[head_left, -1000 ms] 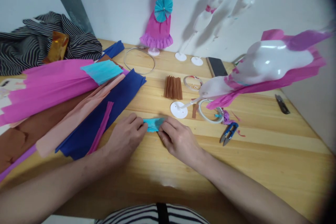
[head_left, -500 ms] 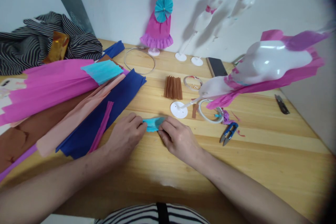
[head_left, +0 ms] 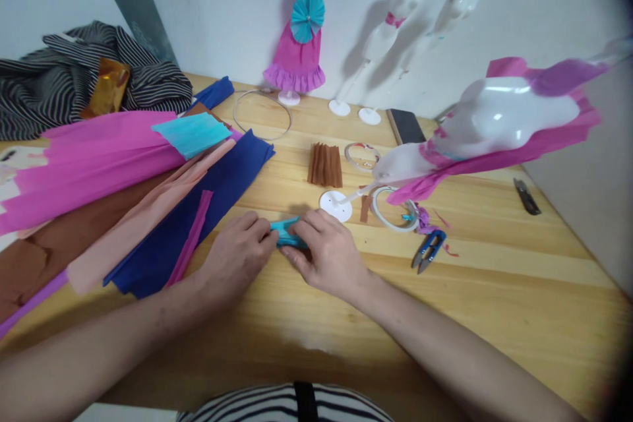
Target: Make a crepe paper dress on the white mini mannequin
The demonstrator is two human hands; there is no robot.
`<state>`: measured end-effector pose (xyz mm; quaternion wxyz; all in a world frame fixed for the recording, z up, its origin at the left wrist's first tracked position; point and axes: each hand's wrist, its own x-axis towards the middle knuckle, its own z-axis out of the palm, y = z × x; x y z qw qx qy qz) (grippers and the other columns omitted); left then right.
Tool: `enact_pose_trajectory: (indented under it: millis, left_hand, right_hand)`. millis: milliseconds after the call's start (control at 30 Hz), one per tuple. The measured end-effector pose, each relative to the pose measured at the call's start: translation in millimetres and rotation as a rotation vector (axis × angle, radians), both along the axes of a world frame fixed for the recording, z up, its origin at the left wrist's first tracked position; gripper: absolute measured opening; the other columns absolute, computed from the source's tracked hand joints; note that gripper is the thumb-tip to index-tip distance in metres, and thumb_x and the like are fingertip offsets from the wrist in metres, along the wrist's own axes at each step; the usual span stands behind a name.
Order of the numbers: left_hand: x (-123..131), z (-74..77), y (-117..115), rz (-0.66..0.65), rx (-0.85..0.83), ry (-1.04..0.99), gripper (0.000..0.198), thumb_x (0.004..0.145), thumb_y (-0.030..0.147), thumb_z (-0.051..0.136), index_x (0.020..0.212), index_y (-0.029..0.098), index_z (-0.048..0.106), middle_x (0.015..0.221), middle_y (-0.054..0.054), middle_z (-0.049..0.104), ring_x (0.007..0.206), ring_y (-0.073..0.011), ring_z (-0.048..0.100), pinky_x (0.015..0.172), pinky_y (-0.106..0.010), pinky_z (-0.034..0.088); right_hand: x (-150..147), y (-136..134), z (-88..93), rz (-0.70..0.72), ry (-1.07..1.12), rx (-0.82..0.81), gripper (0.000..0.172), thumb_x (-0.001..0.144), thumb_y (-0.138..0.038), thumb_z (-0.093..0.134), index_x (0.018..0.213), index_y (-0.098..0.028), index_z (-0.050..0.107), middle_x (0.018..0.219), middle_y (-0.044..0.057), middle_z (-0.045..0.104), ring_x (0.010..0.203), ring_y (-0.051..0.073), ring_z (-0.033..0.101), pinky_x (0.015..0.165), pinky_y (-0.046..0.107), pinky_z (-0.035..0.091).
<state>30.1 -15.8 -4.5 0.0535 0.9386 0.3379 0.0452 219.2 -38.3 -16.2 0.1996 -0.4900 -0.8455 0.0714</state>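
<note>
Low over the table, a small piece of turquoise crepe paper (head_left: pixel 283 233) is stretched between my two hands. My left hand (head_left: pixel 244 245) is closed on its left end, the fingers curled inward. My right hand (head_left: pixel 324 247) pinches the paper from the right, with the thumb below and the fingers on top, covering much of it. Lengthwise creases show in the visible part. Just beyond my right hand is the round white base (head_left: pixel 335 206) of a mannequin (head_left: pixel 514 112) partly dressed in pink paper.
Crepe paper sheets (head_left: pixel 198 211) in several colours lie at left. Brown pleated paper (head_left: pixel 325 165), a tape roll (head_left: pixel 394 209) and blue thread snips (head_left: pixel 428 251) lie beyond and right of my hands. A doll form in a turquoise and pink dress (head_left: pixel 299 46) stands by the wall.
My right hand has slid left along the turquoise paper, closer to my left hand, and covers more of it. The left hand stays nearly in place.
</note>
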Motion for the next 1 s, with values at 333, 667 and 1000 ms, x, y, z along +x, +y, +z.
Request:
enact_pose_trajectory:
  millis: [333,667,1000]
  left_hand:
    - [0.9,-2.6,-0.5,-0.031,0.036,-0.044,0.013,0.086,0.011,0.053,0.090,0.013,0.065,0.081,-0.006,0.063,0.077,-0.0215,0.051,0.069,-0.034,0.042]
    - [-1.2,-5.9,-0.7,-0.019,-0.022,-0.090,0.018,0.088,0.007,0.046,0.089,0.014,0.063,0.080,-0.005,0.060,0.075,-0.0181,0.051,0.066,-0.030,0.040]
    - [-4.5,-18.2,1.8,0.064,-0.002,-0.213,0.023,0.091,0.015,0.047,0.071,0.016,0.060,0.072,-0.003,0.053,0.071,-0.0168,0.048,0.064,-0.029,0.037]
  right_hand:
    - [-3.9,5.1,-7.2,0.041,0.040,-0.006,0.016,0.087,-0.027,0.053,0.075,-0.018,0.058,0.075,0.007,0.057,0.074,0.021,0.049,0.066,0.033,0.038]
    - [-3.6,4.8,-8.3,0.071,0.060,-0.001,0.015,0.088,-0.024,0.052,0.076,-0.017,0.057,0.075,0.006,0.057,0.075,0.021,0.049,0.066,0.032,0.036]
    - [-1.6,3.2,-10.8,0.080,0.087,0.003,0.016,0.091,-0.024,0.051,0.078,-0.017,0.058,0.074,0.005,0.058,0.074,0.020,0.050,0.066,0.031,0.035]
